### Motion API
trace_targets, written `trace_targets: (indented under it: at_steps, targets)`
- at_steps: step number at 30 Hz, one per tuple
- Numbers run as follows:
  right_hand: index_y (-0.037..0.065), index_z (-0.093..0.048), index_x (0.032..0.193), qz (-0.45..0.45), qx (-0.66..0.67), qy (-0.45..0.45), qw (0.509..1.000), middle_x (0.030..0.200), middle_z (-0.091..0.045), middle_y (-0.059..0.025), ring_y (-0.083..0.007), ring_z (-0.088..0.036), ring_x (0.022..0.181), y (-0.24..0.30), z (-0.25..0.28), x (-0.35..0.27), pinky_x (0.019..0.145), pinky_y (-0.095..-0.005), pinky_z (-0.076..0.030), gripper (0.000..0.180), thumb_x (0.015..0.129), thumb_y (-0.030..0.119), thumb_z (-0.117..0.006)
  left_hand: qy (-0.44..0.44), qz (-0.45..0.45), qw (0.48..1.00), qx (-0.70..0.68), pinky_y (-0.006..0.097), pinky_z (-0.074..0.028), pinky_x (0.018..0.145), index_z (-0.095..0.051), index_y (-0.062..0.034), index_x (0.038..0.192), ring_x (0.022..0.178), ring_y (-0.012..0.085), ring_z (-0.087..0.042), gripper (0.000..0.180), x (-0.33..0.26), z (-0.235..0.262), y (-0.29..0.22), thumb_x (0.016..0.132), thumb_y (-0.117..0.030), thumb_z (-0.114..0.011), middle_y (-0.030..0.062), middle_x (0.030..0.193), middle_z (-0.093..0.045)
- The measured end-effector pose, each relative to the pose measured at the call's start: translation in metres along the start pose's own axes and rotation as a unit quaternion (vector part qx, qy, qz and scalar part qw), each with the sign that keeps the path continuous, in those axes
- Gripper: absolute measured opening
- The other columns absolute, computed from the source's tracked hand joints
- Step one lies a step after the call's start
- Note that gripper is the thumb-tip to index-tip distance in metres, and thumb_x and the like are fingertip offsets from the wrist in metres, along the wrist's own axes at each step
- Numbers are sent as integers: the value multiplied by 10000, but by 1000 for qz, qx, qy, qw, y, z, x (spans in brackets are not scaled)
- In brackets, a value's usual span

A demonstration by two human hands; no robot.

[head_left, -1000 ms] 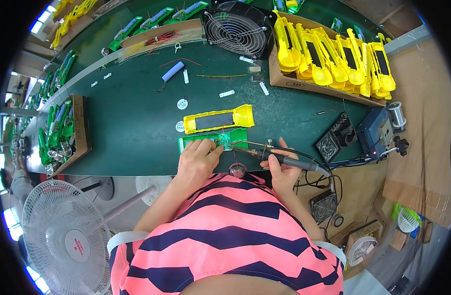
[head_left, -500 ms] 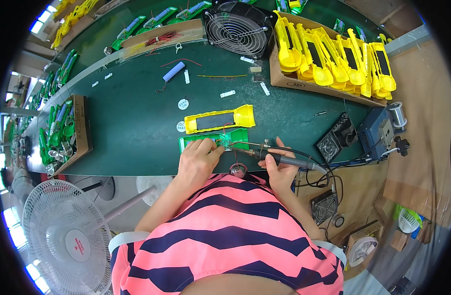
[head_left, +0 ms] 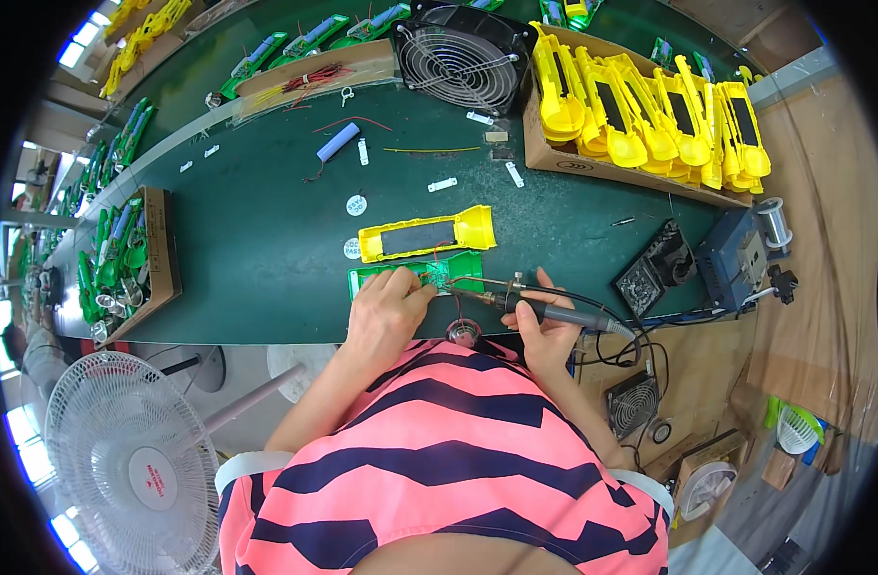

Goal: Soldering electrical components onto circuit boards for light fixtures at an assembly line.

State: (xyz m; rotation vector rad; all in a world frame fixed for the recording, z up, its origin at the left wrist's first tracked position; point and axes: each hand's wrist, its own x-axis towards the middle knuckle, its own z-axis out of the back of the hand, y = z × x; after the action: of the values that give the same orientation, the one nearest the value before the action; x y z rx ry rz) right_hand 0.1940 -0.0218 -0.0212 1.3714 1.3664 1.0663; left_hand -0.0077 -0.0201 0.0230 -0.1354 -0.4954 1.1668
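Note:
My right hand (head_left: 546, 337) grips a soldering iron (head_left: 565, 313) with a thin metal tube alongside it. The iron's tip is at a small green circuit board (head_left: 437, 273) lying in a green plastic housing (head_left: 470, 268). Over the housing's left part my left hand (head_left: 385, 307) is closed, thumb and fingertips pinched at the board; what they hold is too small to make out. Just beyond lies a yellow housing half (head_left: 475, 228) with a dark panel. A wire runs from the board to a round lamp head (head_left: 464, 332) at the table's near edge.
A carton of yellow housings (head_left: 640, 177) stands back right, beside a black metal fan (head_left: 463, 62). The blue soldering station (head_left: 730, 254) and a black stand (head_left: 655, 268) are at right. Left sits a box of green units (head_left: 161, 249). A blue battery cell (head_left: 338, 141) lies farther back.

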Motion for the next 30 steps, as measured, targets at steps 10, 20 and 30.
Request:
trace_targets:
  at_steps: [10,20,30]
  targets:
    - [-58,-498,940,-12,56,-39,998,1265,-326,-259,-169,-626,662,0,8,1,543,-199,-511,182,776,-16,-566,5,5,1000,9,323,-416,582,-621,-58,763,663,203,-514,123,1,-1,-2,648,-16,-618,53,701,-472]
    - [-37,-504,975,188,-115,-41,975,850,-598,-153,-160,-626,664,-2,30,4,837,-376,-427,201,787,18,-551,-44,116,992,-25,332,-420,646,-633,-46,878,761,253,-506,172,24,17,19,708,-41,-608,101,810,-507]
    - [1,-519,937,269,-365,-60,889,664,-622,-28,-121,-582,578,-1,63,15,984,-454,-261,136,851,105,-500,-136,171,976,14,354,-458,591,-613,-57,850,688,280,-553,177,8,5,54,690,-12,-553,123,847,-508]
